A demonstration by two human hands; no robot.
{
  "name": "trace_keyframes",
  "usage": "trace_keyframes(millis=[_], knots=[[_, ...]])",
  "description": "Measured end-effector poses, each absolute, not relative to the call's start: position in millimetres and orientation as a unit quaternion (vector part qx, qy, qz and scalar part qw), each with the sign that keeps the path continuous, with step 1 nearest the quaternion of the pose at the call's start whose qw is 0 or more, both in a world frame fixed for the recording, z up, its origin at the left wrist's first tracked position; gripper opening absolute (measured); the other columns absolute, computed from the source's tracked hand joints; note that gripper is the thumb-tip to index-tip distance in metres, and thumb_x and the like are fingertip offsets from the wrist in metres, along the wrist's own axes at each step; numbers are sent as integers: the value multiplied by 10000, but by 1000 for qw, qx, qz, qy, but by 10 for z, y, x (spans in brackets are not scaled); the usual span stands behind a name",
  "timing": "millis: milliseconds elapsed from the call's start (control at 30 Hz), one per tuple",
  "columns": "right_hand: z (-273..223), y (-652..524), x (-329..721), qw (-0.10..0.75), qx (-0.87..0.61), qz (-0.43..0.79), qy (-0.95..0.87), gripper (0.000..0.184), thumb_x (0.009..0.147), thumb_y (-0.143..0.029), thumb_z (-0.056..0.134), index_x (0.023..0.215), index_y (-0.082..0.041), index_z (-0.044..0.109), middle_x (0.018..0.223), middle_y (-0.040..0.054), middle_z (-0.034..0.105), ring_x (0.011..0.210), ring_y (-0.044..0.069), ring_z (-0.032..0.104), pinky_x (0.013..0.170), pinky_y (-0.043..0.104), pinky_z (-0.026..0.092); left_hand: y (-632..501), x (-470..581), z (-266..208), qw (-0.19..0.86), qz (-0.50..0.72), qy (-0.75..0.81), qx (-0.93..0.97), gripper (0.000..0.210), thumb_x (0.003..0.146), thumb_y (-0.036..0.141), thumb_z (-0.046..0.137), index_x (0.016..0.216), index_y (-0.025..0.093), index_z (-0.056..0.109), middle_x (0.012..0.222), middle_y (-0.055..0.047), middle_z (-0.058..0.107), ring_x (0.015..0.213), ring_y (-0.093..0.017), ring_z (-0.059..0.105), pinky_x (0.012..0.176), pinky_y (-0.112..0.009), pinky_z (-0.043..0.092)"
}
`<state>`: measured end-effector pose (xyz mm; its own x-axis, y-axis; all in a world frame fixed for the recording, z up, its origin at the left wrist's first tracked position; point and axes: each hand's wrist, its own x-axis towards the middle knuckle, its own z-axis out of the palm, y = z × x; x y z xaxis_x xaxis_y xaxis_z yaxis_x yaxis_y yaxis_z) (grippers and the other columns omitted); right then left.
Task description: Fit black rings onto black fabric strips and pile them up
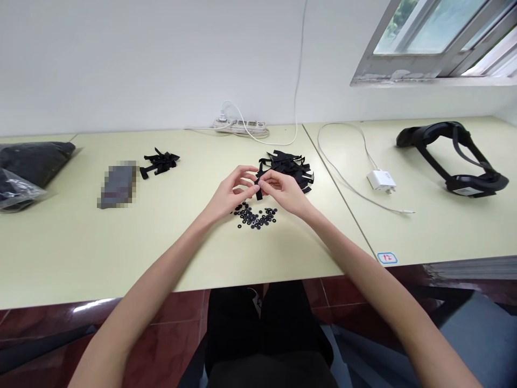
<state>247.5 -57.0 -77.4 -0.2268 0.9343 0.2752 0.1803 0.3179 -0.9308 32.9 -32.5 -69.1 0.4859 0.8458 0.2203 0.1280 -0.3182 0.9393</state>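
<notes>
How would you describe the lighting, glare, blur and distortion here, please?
In the head view, soft light on the table; bright, partly washed-out window; a white glare streak below the table's left front edge; left hand and right hand fairly sharp, though detail between the fingertips is too small to tell; grey item pixelated; black headset perhaps stretched by a wide lens.
</notes>
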Motion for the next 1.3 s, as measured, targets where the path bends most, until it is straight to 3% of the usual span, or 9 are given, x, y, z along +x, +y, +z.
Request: trace_keyframes(millis=[200, 367, 500, 600, 933, 1133, 1300], knots=[[-822, -566, 2453, 453, -428, 363, -693, 200, 1050, -433, 648, 1012, -252, 725, 929, 32, 776, 914, 222, 747, 907, 408, 586, -262, 322, -752, 443, 400, 365, 714, 315, 929, 434, 814, 1176, 252, 744, 1053, -62, 749, 989, -217, 747, 869, -339, 615], [-974, -492, 2463, 403, -498, 219, -735, 251, 1092, -323, 538, 1205, -267, 755, 1255, 94, 757, 1174, 292, 686, 1039, 488, 567, -96, 185, -766, 432, 480, 419, 639, 326, 890, 437, 830, 1128, 234, 739, 1097, -64, 780, 1013, -220, 759, 1014, -399, 612], [-1113, -408, 2422, 290, -497, 110, -810, 412, 1097, -247, 486, 1451, -229, 696, 1490, 151, 663, 1384, 367, 546, 1219, 589, 450, 20, 59, -784, 500, 523, 426, 543, 327, 889, 396, 816, 1170, 260, 717, 1067, -41, 804, 1023, -189, 764, 1119, -419, 586], [-1165, -364, 2378, 262, -476, 90, -835, 438, 1118, -256, 464, 1504, -238, 669, 1598, 143, 609, 1455, 383, 489, 1246, 614, 416, 45, 28, -784, 537, 522, 414, 517, 296, 891, 352, 790, 1170, 272, 727, 1186, -47, 816, 1072, -180, 764, 1136, -403, 584], [-970, -494, 2403, 270, -458, 115, -839, 260, 1115, -234, 517, 1158, -232, 773, 1235, 126, 724, 1218, 345, 613, 1105, 530, 516, -21, 72, -721, 511, 497, 424, 558, 237, 883, 340, 774, 1100, 246, 772, 1281, -79, 789, 1214, -240, 723, 1075, -423, 605], [-903, -604, 2341, 270, -416, 135, -858, 221, 1111, -264, 573, 1179, -247, 782, 1206, 115, 723, 1193, 321, 619, 1112, 516, 501, -64, 104, -704, 477, 498, 423, 588, 269, 853, 329, 819, 1098, 230, 769, 1264, -84, 784, 1230, -250, 716, 1080, -409, 599], [-928, -589, 2260, 270, -401, 140, -864, 217, 1120, -300, 596, 1076, -257, 804, 1120, 98, 736, 1129, 315, 604, 1073, 497, 508, -150, 165, -652, 418, 473, 422, 650, 270, 876, 319, 812, 1133, 239, 783, 1316, -68, 777, 1089, -237, 760, 1068, -430, 613]])
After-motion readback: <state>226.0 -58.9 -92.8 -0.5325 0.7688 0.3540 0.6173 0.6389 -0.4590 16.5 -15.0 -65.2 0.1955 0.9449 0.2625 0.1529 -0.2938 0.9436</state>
